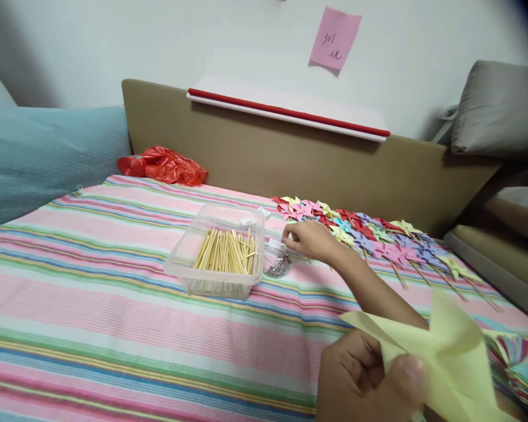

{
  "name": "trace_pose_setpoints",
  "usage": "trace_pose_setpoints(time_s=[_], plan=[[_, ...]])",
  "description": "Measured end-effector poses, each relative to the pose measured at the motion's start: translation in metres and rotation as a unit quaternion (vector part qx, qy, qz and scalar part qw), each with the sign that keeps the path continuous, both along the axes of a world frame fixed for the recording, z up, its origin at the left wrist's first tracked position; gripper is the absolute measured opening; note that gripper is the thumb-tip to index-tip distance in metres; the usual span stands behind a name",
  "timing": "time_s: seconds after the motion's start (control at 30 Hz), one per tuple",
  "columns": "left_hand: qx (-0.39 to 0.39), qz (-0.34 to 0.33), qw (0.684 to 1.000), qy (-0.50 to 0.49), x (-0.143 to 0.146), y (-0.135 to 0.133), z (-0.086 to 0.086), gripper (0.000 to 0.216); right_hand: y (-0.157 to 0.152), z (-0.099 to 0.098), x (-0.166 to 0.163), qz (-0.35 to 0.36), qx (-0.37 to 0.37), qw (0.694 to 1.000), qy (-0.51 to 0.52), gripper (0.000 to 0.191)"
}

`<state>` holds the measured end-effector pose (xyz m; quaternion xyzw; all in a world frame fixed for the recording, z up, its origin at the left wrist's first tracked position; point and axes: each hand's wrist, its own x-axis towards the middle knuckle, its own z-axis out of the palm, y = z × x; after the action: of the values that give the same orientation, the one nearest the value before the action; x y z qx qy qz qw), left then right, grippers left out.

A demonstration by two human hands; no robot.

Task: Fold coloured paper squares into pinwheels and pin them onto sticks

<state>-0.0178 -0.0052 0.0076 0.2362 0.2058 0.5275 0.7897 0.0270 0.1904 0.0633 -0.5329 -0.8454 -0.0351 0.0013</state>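
Note:
My left hand (369, 375) is close to the camera at the lower right. Its thumb and bent fingers pinch a pale yellow paper pinwheel (449, 357) with folded blades. Farther off, my right hand (310, 239) reaches in from the right with its fingertips pinched together. Whatever sits between those fingertips is too small to make out. Just left of and below them lies a clear plastic bag of small metal pins (278, 265). Beside the bag stands a clear plastic box (215, 286) holding many thin wooden sticks (224, 252).
Many finished paper pinwheels (369, 234) on sticks lie in rows at the back right, over a striped cloth (114, 305). A red plastic bag (167, 166) rests at the back left. Behind stands a tan headboard (246, 152); a grey cushion (497, 111) is at right.

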Motion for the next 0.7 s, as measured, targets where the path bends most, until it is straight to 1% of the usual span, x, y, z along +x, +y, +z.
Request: trace_pose_setpoints(time_s=[0.07, 0.1, 0.13, 0.2, 0.27, 0.3, 0.37, 0.43, 0.5, 0.57, 0.63, 0.7], plan=[[-0.009, 0.021, 0.999, 0.023, -0.006, 0.006, 0.002, 0.048, -0.031, 0.007, 0.03, -0.027, 0.031, 0.999, 0.025, 0.022], [-0.017, 0.036, 0.999, 0.031, -0.01, 0.008, 0.003, 0.047, -0.05, 0.006, 0.048, -0.044, 0.041, 0.998, 0.036, 0.022], [-0.025, 0.056, 0.997, 0.036, -0.013, 0.011, 0.005, 0.044, -0.069, 0.003, 0.066, -0.067, 0.031, 0.996, 0.053, 0.021], [-0.039, 0.096, 0.994, 0.033, -0.019, 0.015, 0.009, 0.039, -0.106, -0.01, 0.099, -0.12, -0.033, 0.99, 0.06, 0.022], [-0.048, 0.134, 0.989, 0.026, -0.025, 0.018, 0.014, 0.032, -0.132, -0.026, 0.123, -0.145, -0.053, 0.986, 0.062, 0.016], [-0.046, 0.144, 0.988, 0.026, -0.026, 0.019, 0.017, 0.029, -0.141, -0.034, 0.132, -0.151, -0.053, 0.985, 0.068, 0.016], [-0.033, 0.153, 0.987, 0.024, -0.028, 0.02, 0.021, 0.026, -0.15, -0.046, 0.145, -0.158, -0.048, 0.983, 0.081, 0.018], [-0.019, 0.158, 0.987, 0.034, -0.027, 0.021, 0.022, 0.024, -0.155, -0.054, 0.153, -0.173, -0.036, 0.98, 0.097, 0.02], [-0.01, 0.165, 0.985, 0.051, -0.024, 0.022, 0.02, 0.021, -0.162, -0.061, 0.158, -0.207, 0.001, 0.97, 0.125, 0.024], [-0.002, 0.176, 0.982, 0.07, -0.021, 0.024, 0.017, 0.023, -0.175, -0.07, 0.159, -0.24, 0.059, 0.954, 0.172, 0.029], [0.003, 0.19, 0.978, 0.087, -0.018, 0.027, 0.013, 0.028, -0.191, -0.085, 0.156, -0.234, 0.104, 0.943, 0.212, 0.033], [0.005, 0.203, 0.974, 0.106, -0.014, 0.03, 0.011, 0.032, -0.205, -0.102, 0.15, -0.196, 0.113, 0.953, 0.2, 0.041]])
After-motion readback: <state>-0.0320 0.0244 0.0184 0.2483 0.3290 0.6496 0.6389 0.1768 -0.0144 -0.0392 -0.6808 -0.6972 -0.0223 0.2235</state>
